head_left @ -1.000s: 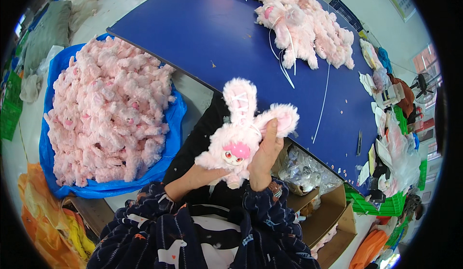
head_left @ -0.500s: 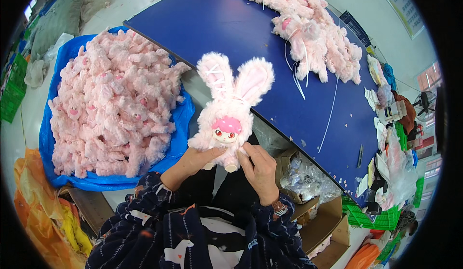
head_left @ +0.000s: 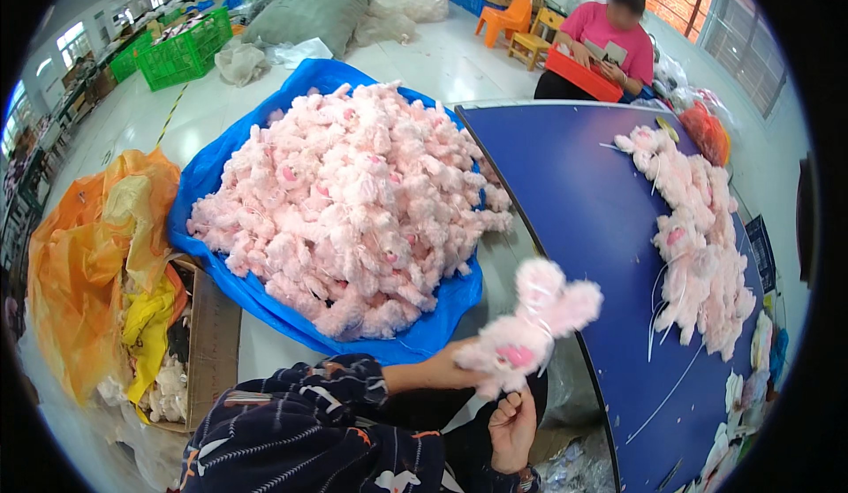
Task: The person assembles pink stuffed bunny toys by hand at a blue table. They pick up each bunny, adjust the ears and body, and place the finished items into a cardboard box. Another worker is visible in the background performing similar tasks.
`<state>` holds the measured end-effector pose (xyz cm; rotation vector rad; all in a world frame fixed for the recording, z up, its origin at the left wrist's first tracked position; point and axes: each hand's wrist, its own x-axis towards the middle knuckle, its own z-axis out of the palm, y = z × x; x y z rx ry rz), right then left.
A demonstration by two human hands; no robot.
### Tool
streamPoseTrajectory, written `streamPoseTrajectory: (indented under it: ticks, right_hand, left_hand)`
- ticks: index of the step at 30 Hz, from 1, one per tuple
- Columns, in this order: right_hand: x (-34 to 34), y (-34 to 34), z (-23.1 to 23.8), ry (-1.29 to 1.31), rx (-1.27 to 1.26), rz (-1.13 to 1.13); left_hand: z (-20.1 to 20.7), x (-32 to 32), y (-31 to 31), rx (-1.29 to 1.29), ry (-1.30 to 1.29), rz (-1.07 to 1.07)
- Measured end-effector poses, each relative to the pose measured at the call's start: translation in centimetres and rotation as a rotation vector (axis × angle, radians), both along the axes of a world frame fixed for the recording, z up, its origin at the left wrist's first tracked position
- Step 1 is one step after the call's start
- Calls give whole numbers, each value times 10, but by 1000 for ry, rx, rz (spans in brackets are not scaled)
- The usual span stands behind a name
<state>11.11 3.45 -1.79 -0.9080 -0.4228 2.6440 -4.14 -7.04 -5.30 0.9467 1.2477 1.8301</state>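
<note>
A pink plush bunny [head_left: 530, 329] with two long ears is held up just left of the blue table's edge. My left hand [head_left: 452, 362] grips its body from the left. Just below the toy, my right hand [head_left: 512, 427] has its fingers curled; whether it pinches a thread I cannot tell. Both forearms wear dark patterned sleeves [head_left: 300, 431]. A big heap of the same pink plush toys [head_left: 353, 210] lies on a blue tarp [head_left: 212, 175] on the floor to my left.
The blue table [head_left: 574, 193] carries a row of pink plush toys [head_left: 698, 237] and white threads. An orange plastic bag [head_left: 79, 263] and a cardboard box [head_left: 208, 343] sit at left. A person in a pink shirt [head_left: 609, 38] sits beyond the table. Green crates [head_left: 177, 51] stand far back.
The view has swung left toward the floor heap. The bunny has dropped lower and tilted right, my left hand still on it; my right hand has come off below it.
</note>
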Motion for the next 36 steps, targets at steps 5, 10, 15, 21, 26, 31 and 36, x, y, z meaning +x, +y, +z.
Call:
streamPoseTrajectory:
  ticks: [5,10,15,21,26,31,36]
  right_hand:
    - [4,7,1,24,35,-109]
    - [17,14,-13,42,-60,-151]
    - [25,11,-8,8,-59,-138]
    - [57,7,1,-16,17,-205]
    - [97,13,-4,-24,58,-301]
    - [124,5,-1,-55,136,-387]
    - [144,-7,14,-136,291,-450]
  left_hand:
    - [6,-151,-39,273,-701,484]
    - [42,-179,-84,489,-610,1059]
    - [-48,-124,-85,-346,-360,593]
    - [-160,-78,-95,-920,668,39]
    - [-172,-66,-104,-903,790,-127]
    - [-195,-46,-109,-869,633,-184]
    - [-172,-55,-107,-750,620,-84]
